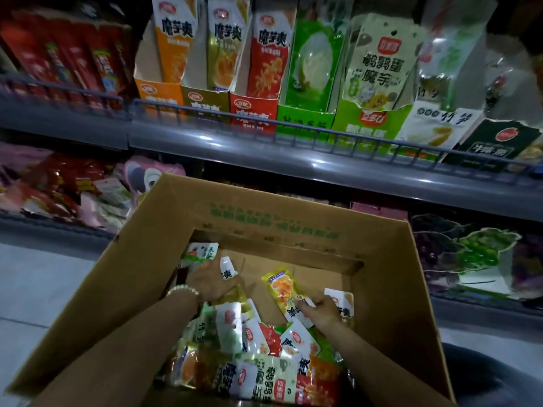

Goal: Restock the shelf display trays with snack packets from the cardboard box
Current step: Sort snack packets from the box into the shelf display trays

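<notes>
You are mid-restock: your left hand point(210, 282) grips a white packet point(227, 270) and your right hand point(322, 312) pinches another, both down in the cardboard box point(141, 259), where a heap of packets point(258, 374) waits, while the display trays point(254, 108) above look only partly filled.

Shelf and box print, Chinese characters only.
Upper centre: orange packet point(173, 33), yellow packet point(227, 33) and red packet point(271, 42) each read 魔芋爽. Upper right: pale green packet point(382, 66) reads 鹌鹑蛋 魔芋; white tray point(440, 124) beside it, 竹笋. Bottom centre, in the cardboard box point(396, 289): pale packet point(271, 380), 鹌鹑蛋. Green print on its flap is too blurred to read.
</notes>
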`<state>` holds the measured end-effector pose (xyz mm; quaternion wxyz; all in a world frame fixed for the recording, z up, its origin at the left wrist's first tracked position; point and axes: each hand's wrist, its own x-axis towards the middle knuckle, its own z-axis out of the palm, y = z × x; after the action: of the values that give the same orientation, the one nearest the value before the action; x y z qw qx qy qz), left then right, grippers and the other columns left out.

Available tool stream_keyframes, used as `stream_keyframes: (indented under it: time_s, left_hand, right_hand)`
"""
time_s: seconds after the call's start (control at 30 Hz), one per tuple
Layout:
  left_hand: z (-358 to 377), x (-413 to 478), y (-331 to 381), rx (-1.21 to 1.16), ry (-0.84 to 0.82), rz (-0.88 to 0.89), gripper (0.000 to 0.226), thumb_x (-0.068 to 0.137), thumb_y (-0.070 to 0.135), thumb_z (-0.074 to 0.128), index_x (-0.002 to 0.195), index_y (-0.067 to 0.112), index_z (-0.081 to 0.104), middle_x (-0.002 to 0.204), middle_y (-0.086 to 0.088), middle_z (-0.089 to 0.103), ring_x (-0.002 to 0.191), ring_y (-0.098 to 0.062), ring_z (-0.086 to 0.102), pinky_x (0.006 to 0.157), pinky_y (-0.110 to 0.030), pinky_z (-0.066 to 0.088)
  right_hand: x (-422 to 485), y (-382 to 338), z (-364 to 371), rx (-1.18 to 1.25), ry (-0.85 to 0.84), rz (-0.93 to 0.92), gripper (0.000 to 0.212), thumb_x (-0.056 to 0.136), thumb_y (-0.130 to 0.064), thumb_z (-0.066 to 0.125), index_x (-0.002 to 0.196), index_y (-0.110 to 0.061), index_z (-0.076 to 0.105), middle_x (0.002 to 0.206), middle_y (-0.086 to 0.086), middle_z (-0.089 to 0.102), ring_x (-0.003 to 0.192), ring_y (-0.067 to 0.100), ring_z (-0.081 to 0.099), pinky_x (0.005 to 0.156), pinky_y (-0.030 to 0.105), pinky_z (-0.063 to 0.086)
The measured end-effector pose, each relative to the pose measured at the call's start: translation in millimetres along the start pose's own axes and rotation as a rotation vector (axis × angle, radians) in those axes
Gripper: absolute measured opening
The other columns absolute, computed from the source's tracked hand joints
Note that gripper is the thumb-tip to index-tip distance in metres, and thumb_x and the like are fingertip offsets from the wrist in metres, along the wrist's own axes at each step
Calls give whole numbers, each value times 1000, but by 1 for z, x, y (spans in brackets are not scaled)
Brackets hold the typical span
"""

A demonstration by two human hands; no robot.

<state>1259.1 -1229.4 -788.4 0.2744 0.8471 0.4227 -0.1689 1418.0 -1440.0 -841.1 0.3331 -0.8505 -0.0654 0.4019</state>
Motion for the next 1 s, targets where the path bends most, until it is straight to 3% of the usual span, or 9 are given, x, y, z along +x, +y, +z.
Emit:
stream_keyframes:
  time_s: [0.13,0.23,0.3,0.37,0.43,0.53,0.7,0.8,1.0]
  left_hand:
    - [9,17,6,146,73,-78,105,76,76,47,151,14,9,157,-13,14,144,-31,17,113,-41,24]
    - [11,24,-3,63,138,-71,109,69,74,58,149,10,20,153,-15,23,141,-33,21,114,-42,23]
    - [9,25,-5,2,197,-26,93,75,62,66,142,6,34,144,-13,41,135,-32,33,110,-38,26]
    - [2,24,-4,-43,231,48,57,79,46,71,119,10,52,114,-9,60,119,-32,49,97,-36,36]
    - [-4,22,-3,-179,151,112,24,79,28,75,83,16,54,76,0,56,92,-28,60,85,-34,43]
    - [-11,10,4,-303,20,204,42,81,13,73,54,23,42,57,6,42,60,-11,48,76,-26,43]
    - [-53,-26,28,-523,48,329,36,88,15,65,62,10,40,55,-6,37,52,-11,39,53,-13,35]
    - [-94,-58,45,-562,109,422,34,89,14,63,63,14,42,45,10,44,45,-4,38,48,-14,31]
    - [-166,-124,77,-601,176,558,15,90,15,62,78,6,61,70,-5,70,60,-10,66,55,-21,52]
  right_hand:
    - [-5,-4,-3,48,27,23,38,75,-28,78,90,5,66,81,9,61,76,18,57,62,25,41]
    - [-3,-2,0,128,32,-4,22,77,-15,77,82,4,68,75,10,63,67,16,56,53,19,39]
    - [-5,-7,0,222,63,-17,14,77,-9,75,80,0,65,75,8,63,70,18,57,55,21,41]
    - [-10,-18,-1,250,90,-72,15,81,-5,70,74,-7,58,72,3,60,68,15,55,55,21,41]
    - [-16,-27,-2,260,121,-162,24,84,0,65,70,-12,51,70,1,56,70,16,54,55,20,41]
    - [-34,-43,-9,186,142,-338,25,87,-4,64,72,-18,50,74,0,56,78,17,53,62,22,42]
    - [-69,-87,-45,257,234,-555,12,79,-9,74,74,-12,63,65,-6,62,61,4,55,58,16,41]
    - [-95,-112,-82,369,272,-582,12,72,-11,80,71,-8,69,64,3,66,61,12,57,58,26,43]
    - [-173,-142,-133,390,-22,-633,12,74,-16,77,81,-7,75,77,12,74,69,19,67,64,26,51]
